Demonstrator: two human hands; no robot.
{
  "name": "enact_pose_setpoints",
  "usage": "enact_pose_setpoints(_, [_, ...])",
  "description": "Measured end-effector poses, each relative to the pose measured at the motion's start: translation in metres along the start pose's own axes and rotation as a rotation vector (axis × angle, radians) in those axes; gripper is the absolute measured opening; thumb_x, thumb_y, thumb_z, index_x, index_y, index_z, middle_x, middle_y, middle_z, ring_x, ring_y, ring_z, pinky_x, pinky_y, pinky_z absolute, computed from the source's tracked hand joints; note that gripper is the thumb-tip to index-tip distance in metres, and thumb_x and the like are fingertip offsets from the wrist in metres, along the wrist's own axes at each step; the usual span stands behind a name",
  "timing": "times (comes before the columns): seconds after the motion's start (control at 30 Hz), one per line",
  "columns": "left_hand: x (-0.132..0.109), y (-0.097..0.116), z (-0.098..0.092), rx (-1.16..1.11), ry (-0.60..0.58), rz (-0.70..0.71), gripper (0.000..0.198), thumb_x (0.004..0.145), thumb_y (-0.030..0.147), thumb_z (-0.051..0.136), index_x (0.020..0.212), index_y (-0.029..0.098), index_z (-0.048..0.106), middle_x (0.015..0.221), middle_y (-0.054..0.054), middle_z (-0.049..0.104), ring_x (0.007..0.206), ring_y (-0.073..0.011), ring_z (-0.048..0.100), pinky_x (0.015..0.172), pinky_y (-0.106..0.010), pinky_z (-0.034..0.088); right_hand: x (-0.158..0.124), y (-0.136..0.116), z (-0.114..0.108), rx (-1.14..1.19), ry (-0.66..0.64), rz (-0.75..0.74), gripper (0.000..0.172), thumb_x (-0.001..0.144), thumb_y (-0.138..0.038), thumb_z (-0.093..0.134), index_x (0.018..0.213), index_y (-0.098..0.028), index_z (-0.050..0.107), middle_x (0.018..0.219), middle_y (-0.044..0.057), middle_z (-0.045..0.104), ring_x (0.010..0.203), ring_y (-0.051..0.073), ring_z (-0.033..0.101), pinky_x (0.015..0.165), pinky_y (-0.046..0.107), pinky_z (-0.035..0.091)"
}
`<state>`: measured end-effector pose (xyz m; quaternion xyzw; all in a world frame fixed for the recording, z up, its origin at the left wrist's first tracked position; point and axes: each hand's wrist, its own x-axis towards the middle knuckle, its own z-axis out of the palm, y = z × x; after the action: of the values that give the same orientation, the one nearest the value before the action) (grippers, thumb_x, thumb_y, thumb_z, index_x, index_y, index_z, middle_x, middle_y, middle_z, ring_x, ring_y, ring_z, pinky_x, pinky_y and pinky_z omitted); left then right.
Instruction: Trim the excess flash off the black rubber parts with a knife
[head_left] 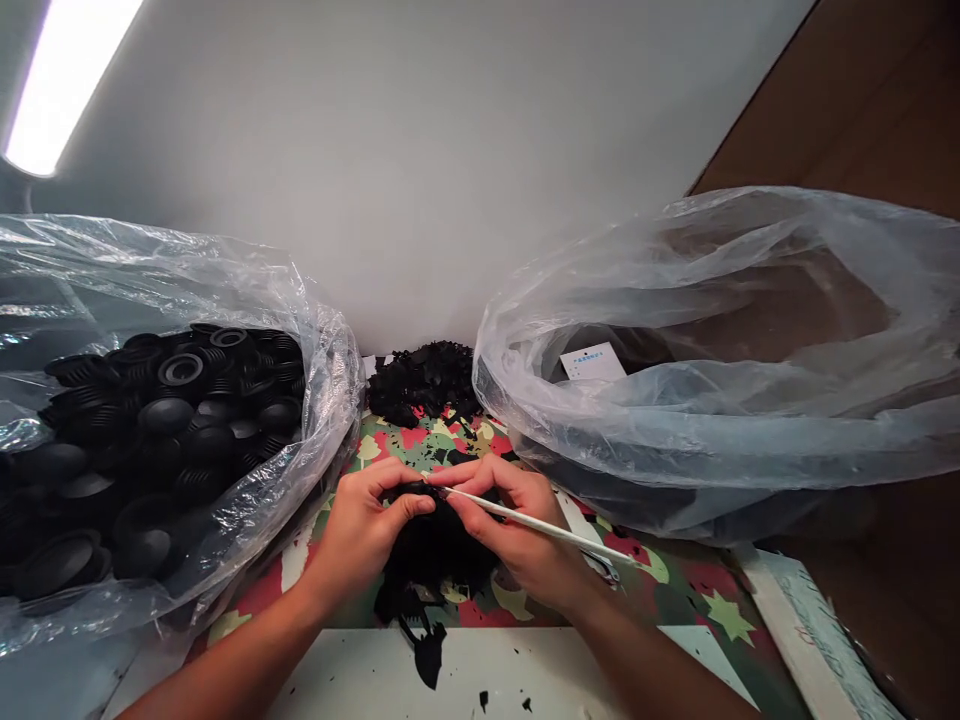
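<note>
Above the middle of the table, my left hand [364, 530] pinches a small black piece [415, 489] between thumb and fingers. Its exact shape is mostly hidden. My right hand [525, 525] is closed round a thin white stick-like tool [559, 530], whose far end slants down to the right. The tool's tip meets the black piece where both hands come together; I cannot make out the tip's form. Directly below the hands lies a heap of black scraps [442, 555], with a flat torn scrap [429, 655] at its near side.
At left, a clear plastic bag [330, 400] holds many ribbed black round parts [180, 420]. Another clear bag [675, 450] stands open at right, with a white card [592, 362] inside. A second scrap pile [427, 380] lies by the wall on the patterned cloth [727, 615].
</note>
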<state>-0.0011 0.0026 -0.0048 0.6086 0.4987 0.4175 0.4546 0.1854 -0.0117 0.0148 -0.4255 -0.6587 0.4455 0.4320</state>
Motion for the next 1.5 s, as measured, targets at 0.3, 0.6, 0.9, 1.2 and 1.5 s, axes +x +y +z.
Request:
enact_pose_setpoints(0.3, [0.0,-0.002,-0.002,0.066,-0.026,0.021,0.01,0.076,0.026,0.068,0.072,0.019,0.075,0.068,0.001,0.067,0.067,-0.0135,0.054,0.066,-0.024,0.038,-0.001,-0.004,-0.006,-0.106,-0.067,-0.008,0.015,0.092,-0.026,0.059,0.079,-0.019,0.062,0.111,0.006,0.074,0.098,0.018,0.072,0.084,0.028,0.053])
enact_pose_setpoints(0.6, [-0.001,0.0,-0.003,0.118,-0.021,0.047,0.009,0.076,0.023,0.067,0.071,0.018,0.074,0.069,0.001,0.069,0.067,-0.0134,0.057,0.067,-0.024,0.04,-0.002,0.005,-0.003,-0.424,-0.064,-0.394,0.011,0.095,-0.014,0.054,0.087,-0.019,0.06,0.108,0.003,0.074,0.095,0.014,0.07,0.088,0.028,0.047])
enact_pose_setpoints(0.9, [0.0,-0.001,-0.005,0.131,-0.036,0.057,0.01,0.076,0.024,0.068,0.07,0.018,0.074,0.067,0.001,0.068,0.065,-0.0133,0.056,0.065,-0.024,0.039,-0.003,-0.001,-0.008,-0.267,-0.109,-0.105,0.012,0.093,-0.019,0.058,0.083,-0.021,0.064,0.112,-0.002,0.073,0.096,0.014,0.07,0.085,0.027,0.049])
enact_pose_setpoints(1.2, [-0.002,0.001,-0.004,0.142,-0.035,0.073,0.008,0.077,0.02,0.069,0.07,0.019,0.074,0.068,0.002,0.068,0.065,-0.0126,0.057,0.065,-0.023,0.04,-0.003,-0.004,-0.009,-0.302,-0.108,-0.139,0.012,0.094,-0.018,0.058,0.083,-0.02,0.063,0.11,0.001,0.074,0.096,0.015,0.07,0.084,0.027,0.052])
enact_pose_setpoints(1.5, [-0.001,0.005,-0.003,0.066,-0.052,0.034,0.01,0.073,0.025,0.069,0.067,0.019,0.074,0.066,0.001,0.068,0.066,-0.0143,0.056,0.066,-0.025,0.041,0.002,0.029,0.012,-0.701,0.131,-0.605,0.019,0.098,-0.007,0.044,0.086,-0.016,0.055,0.098,0.009,0.072,0.092,0.018,0.068,0.083,0.035,0.047])
